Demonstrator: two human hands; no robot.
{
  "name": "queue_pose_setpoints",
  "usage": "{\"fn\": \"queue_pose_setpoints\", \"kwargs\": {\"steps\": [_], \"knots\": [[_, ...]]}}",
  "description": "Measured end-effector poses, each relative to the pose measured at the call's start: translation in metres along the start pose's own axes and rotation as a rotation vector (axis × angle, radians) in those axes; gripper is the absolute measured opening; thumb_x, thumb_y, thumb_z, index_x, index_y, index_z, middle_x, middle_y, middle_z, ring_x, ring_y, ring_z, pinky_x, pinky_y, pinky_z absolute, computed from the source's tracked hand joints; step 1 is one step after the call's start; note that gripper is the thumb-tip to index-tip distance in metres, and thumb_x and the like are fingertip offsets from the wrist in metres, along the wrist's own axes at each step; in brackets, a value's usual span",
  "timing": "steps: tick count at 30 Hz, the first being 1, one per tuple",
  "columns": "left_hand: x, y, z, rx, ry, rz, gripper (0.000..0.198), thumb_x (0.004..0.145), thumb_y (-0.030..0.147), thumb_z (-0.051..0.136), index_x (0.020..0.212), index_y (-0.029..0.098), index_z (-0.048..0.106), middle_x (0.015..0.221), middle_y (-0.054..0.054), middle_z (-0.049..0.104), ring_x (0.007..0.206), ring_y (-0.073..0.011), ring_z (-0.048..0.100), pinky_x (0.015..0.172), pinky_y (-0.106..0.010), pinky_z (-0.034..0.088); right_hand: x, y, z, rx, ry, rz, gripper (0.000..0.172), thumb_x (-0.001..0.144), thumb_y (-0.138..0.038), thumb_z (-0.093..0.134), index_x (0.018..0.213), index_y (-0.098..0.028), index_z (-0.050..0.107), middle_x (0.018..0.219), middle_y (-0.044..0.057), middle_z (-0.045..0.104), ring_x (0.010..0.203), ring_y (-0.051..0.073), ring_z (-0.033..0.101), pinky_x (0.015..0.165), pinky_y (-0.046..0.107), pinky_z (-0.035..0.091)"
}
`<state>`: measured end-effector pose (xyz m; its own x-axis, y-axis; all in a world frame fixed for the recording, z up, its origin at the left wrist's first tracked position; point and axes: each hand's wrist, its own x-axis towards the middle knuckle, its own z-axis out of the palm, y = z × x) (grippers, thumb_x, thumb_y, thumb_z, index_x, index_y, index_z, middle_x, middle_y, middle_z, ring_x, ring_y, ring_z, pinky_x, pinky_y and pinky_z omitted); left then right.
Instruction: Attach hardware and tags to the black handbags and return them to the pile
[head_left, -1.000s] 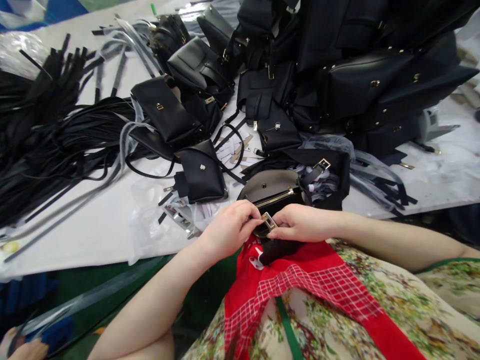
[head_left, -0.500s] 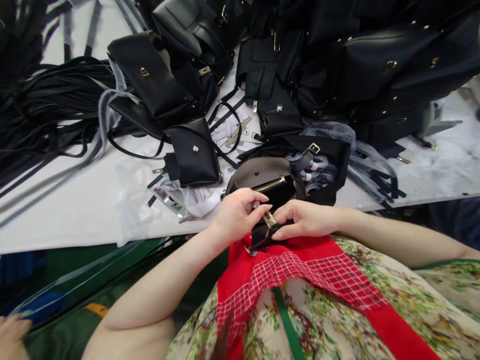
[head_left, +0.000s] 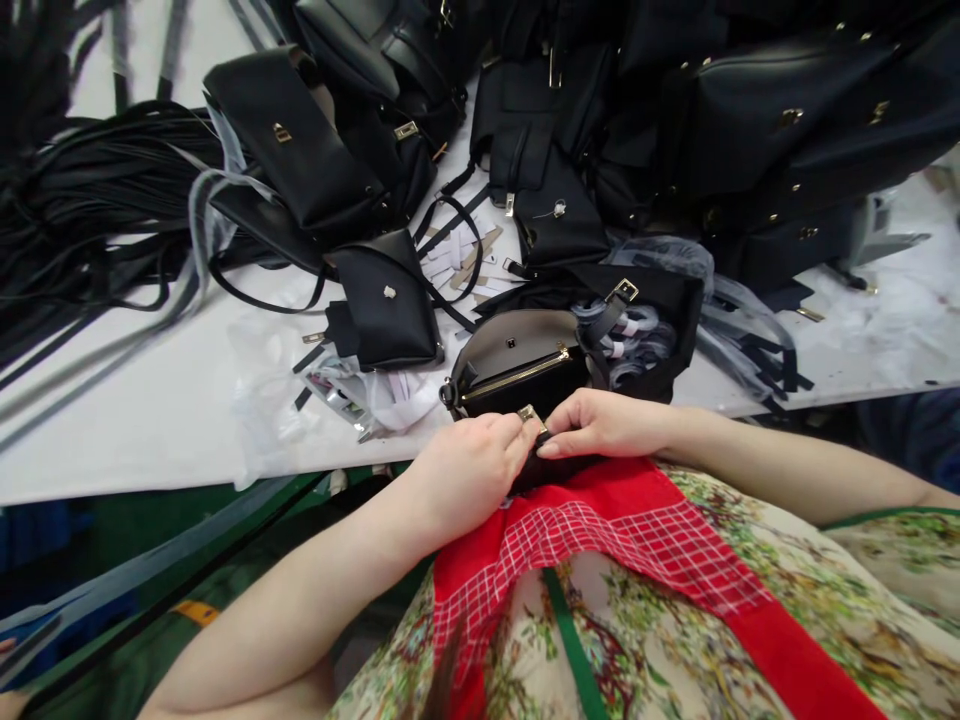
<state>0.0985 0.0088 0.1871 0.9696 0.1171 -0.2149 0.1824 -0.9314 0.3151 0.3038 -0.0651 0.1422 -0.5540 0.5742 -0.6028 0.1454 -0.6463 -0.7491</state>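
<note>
A black handbag (head_left: 525,385) with a gold zip and its grey-lined flap raised stands at the table edge, close against my apron. In front of it, both hands meet on a short black strap with a gold metal clasp (head_left: 529,418). My left hand (head_left: 472,465) has its fingers closed at the strap just under the clasp, back of the hand upward; its thumb is hidden. From the other side my right hand (head_left: 604,425) pinches the strap between thumb and forefinger. The lower part of the strap is out of sight behind the hands.
A smaller black bag (head_left: 386,305) lies on the white table (head_left: 150,420). Black fabric holding rolled straps (head_left: 637,345) is on the right. More black bags (head_left: 757,120) pile up behind. Long black straps (head_left: 112,200) and clear plastic (head_left: 266,400) spread on the left.
My left hand has turned over, its back now upward, and shifted down over the strap. The gold clasp is tilted the other way and slightly higher. My right hand keeps its pinch.
</note>
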Motion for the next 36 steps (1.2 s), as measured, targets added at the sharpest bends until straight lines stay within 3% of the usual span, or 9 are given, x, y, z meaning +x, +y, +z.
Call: {"fn": "queue_pose_setpoints", "kwargs": {"steps": [8,21,24,30,36], "knots": [[0.006,0.014,-0.002,0.146,-0.028,0.054,0.025,0.092,0.011,0.041,0.098,0.009,0.065,0.08,-0.008,0.062,0.067,-0.0198,0.061,0.05,-0.029,0.048,0.002,0.003,0.0,-0.012,0.039,0.0,0.05,0.077,-0.061,0.062,0.075,-0.012,0.067,0.061,-0.003,0.05,0.056,0.009,0.036,0.053,0.023,0.029],[0.011,0.019,0.004,0.044,-0.165,-0.07,0.021,0.09,0.011,0.046,0.1,0.01,0.065,0.091,-0.01,0.067,0.074,-0.0215,0.065,0.057,-0.032,0.055,0.003,0.001,0.0,0.004,0.03,0.017,0.047,0.076,-0.06,0.062,0.063,-0.014,0.057,0.054,-0.007,0.04,0.052,0.007,0.03,0.048,0.024,0.022],[0.011,0.018,0.006,0.037,-0.093,-0.083,0.019,0.089,0.012,0.047,0.095,0.012,0.066,0.09,-0.009,0.068,0.073,-0.0208,0.064,0.058,-0.032,0.054,0.003,0.0,0.0,0.0,0.038,0.022,0.048,0.075,-0.059,0.062,0.06,-0.015,0.053,0.052,-0.007,0.039,0.051,0.007,0.029,0.047,0.024,0.021],[0.012,0.015,0.011,-0.049,0.198,-0.211,0.018,0.086,0.013,0.049,0.08,0.017,0.066,0.066,-0.003,0.062,0.059,-0.0162,0.058,0.055,-0.028,0.046,0.002,0.003,-0.001,0.059,0.051,0.014,0.048,0.074,-0.06,0.065,0.064,-0.014,0.057,0.054,-0.007,0.042,0.051,0.007,0.03,0.048,0.023,0.022],[0.015,0.006,0.014,-0.468,0.359,-0.419,0.018,0.083,0.014,0.053,0.075,0.019,0.068,0.068,-0.001,0.065,0.064,-0.0142,0.06,0.061,-0.026,0.046,-0.001,0.003,-0.001,0.201,0.018,-0.026,0.04,0.073,-0.052,0.07,0.074,-0.012,0.067,0.058,-0.005,0.051,0.053,0.007,0.036,0.05,0.023,0.026]]}}
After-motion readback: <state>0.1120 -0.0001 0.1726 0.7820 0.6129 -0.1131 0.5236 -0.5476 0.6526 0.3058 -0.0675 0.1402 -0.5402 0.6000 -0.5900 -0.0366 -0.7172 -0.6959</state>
